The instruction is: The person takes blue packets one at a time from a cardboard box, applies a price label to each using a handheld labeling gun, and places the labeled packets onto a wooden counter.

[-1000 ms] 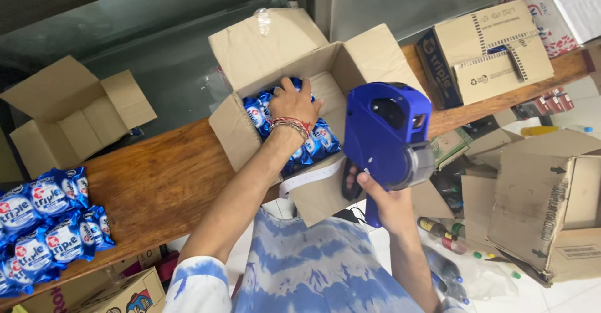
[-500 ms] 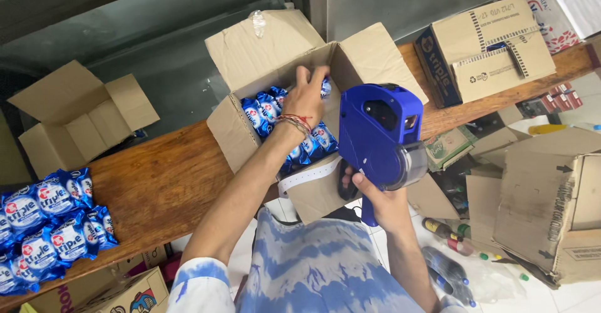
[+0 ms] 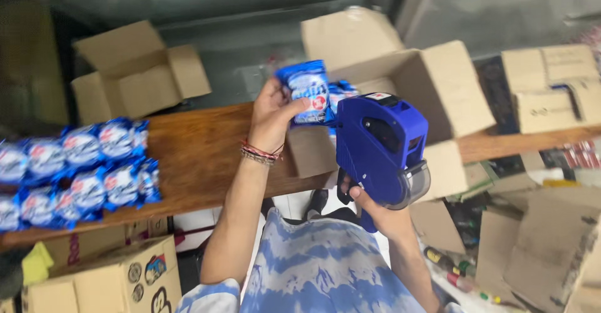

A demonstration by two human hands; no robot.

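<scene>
My left hand (image 3: 273,113) holds a small blue and white snack packet (image 3: 308,90) up above the wooden counter (image 3: 199,156), just left of the open cardboard box (image 3: 410,94). More blue packets (image 3: 342,92) show inside that box behind the tool. My right hand (image 3: 379,210) grips the handle of a blue label gun (image 3: 380,147), whose front end sits right beside the held packet. Threaded bracelets circle my left wrist.
Rows of the same blue packets (image 3: 75,169) lie on the counter's left end. An empty open carton (image 3: 134,72) stands behind it. More cardboard boxes (image 3: 554,87) sit at the right and lower right, and a printed carton (image 3: 119,278) sits below the counter.
My left hand has come out of the box with a packet and raised it in front of the label gun. The view has shifted so the box now lies further right.
</scene>
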